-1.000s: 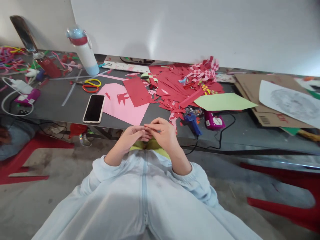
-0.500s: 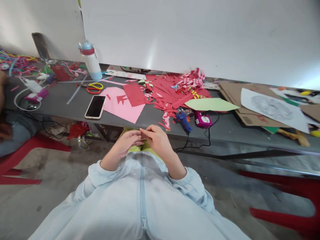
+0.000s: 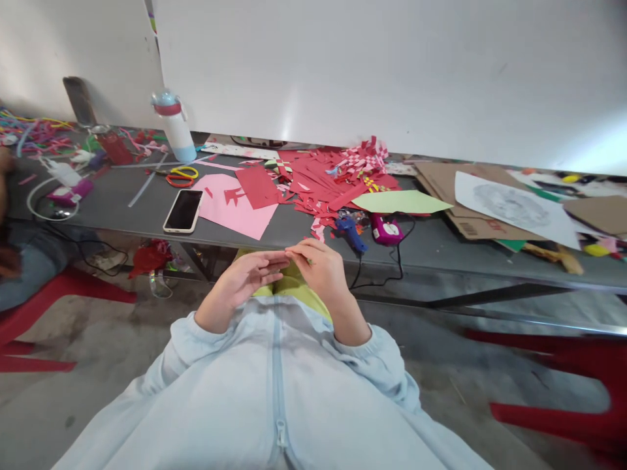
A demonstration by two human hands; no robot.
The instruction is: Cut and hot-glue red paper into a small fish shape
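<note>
My left hand (image 3: 249,277) is over my lap at the table's front edge, its fingers stretched out and lightly curved. My right hand (image 3: 321,269) has its thumb and fingers pinched together at the left fingertips. A tiny greenish spot shows by the right fingers; whatever they pinch is too small to make out. On the table in front lie a pink paper sheet (image 3: 245,219), a red paper piece (image 3: 257,187) and a heap of red paper strips (image 3: 321,176). Nearest the right hand is a blue glue gun (image 3: 351,234).
A phone (image 3: 183,211), scissors (image 3: 181,175) and a bottle (image 3: 176,130) stand or lie left. Right are a purple box (image 3: 386,230) with a cord, green paper (image 3: 401,202), cardboard (image 3: 441,186) and a drawing (image 3: 514,205). Another person's leg (image 3: 34,254) shows at far left.
My hands have drawn slightly apart at the wrists, the left palm turning more upward and its fingers straightening. The right fingers stay pinched at the left fingertips. The view has shifted slightly.
</note>
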